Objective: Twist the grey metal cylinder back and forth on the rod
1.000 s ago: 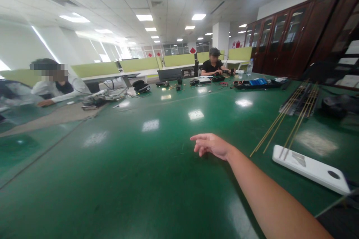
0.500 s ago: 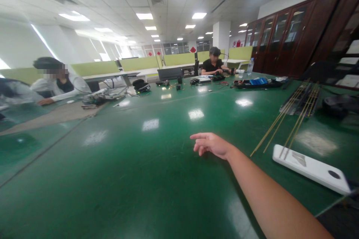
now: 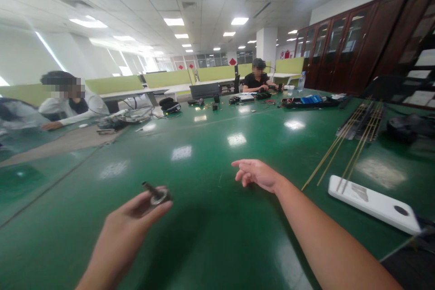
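My left hand [image 3: 125, 224] is raised over the green table [image 3: 190, 244], thumb and fingers closed around a small metal part with a shaft [image 3: 159, 195]. Its dark shaft points up and to the left, out of a rounder silvery base. Blur hides what kind of part it is. Across from it, my right hand [image 3: 253, 174] hovers at or just above the tabletop, with nothing in it. The index finger there stretches to the left while the other fingers curl loosely.
At the right lie a white oblong case [image 3: 374, 204] and several thin brass-coloured rods [image 3: 353, 145]. A dark tray with blue items [image 3: 311, 101] and a water bottle [image 3: 301, 81] stand farther back. One person [image 3: 258, 77] sits across the table, another [image 3: 71, 99] at the left.
My left hand has come into view from the lower left, with the small metal part in its fingers. My right hand has hardly moved.
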Action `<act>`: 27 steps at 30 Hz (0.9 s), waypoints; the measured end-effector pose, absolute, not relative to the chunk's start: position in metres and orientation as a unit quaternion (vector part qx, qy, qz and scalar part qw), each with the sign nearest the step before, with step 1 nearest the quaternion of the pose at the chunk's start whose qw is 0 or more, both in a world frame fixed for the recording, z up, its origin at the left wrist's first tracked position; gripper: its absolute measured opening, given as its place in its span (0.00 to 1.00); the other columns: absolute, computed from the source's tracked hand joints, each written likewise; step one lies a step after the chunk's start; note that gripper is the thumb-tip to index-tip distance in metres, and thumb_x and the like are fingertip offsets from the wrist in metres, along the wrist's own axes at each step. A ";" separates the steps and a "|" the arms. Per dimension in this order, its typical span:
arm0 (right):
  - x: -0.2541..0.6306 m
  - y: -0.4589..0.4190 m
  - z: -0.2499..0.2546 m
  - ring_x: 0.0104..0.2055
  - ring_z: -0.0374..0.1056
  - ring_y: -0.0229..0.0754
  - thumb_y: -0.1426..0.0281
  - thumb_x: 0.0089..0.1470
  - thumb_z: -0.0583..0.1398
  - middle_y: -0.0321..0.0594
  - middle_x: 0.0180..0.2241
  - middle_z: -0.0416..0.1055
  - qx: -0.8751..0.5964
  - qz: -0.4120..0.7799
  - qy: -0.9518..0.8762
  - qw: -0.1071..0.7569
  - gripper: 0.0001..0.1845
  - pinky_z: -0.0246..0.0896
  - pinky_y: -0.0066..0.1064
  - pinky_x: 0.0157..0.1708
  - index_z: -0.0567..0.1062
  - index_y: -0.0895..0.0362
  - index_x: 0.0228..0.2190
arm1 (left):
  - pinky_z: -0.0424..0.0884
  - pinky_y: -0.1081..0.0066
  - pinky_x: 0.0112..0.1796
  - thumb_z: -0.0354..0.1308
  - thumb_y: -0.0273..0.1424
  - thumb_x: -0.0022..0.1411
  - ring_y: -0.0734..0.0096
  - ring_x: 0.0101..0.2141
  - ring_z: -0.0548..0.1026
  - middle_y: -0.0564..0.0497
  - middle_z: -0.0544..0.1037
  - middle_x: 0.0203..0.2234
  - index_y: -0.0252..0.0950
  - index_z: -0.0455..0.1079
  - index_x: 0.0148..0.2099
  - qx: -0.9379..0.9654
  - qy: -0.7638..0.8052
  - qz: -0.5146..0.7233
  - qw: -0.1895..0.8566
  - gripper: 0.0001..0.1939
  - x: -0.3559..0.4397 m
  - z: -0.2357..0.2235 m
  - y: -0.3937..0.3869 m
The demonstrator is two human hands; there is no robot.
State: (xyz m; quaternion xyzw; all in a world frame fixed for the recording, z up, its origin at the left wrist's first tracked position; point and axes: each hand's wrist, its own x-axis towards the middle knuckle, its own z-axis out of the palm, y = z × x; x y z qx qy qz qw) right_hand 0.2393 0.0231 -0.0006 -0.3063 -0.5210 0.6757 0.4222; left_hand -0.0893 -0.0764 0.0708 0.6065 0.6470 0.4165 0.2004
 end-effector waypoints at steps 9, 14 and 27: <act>0.235 0.028 -0.003 0.34 0.70 0.37 0.73 0.41 0.68 0.40 0.39 0.75 -0.348 0.601 -0.507 0.510 0.32 0.63 0.28 0.33 0.72 0.55 0.50 | 0.75 0.60 0.47 0.66 0.41 0.52 0.59 0.40 0.78 0.46 0.78 0.42 0.38 0.73 0.52 0.706 0.520 0.389 0.283 0.25 0.013 0.018 -0.003; 0.225 0.029 -0.011 0.35 0.69 0.38 0.78 0.37 0.66 0.40 0.39 0.74 -0.340 0.568 -0.595 0.456 0.31 0.65 0.33 0.39 0.75 0.57 0.47 | 0.75 0.62 0.44 0.65 0.38 0.52 0.60 0.39 0.78 0.47 0.78 0.40 0.37 0.73 0.46 0.713 0.511 0.391 0.279 0.19 0.005 0.002 -0.003; 0.216 0.020 -0.013 0.31 0.70 0.41 0.74 0.44 0.67 0.38 0.31 0.76 -0.394 0.445 -0.705 0.387 0.15 0.64 0.32 0.32 0.78 0.55 0.38 | 0.72 0.66 0.40 0.60 0.37 0.58 0.63 0.39 0.74 0.48 0.76 0.40 0.40 0.74 0.45 0.748 0.467 0.392 0.262 0.14 0.007 0.002 -0.004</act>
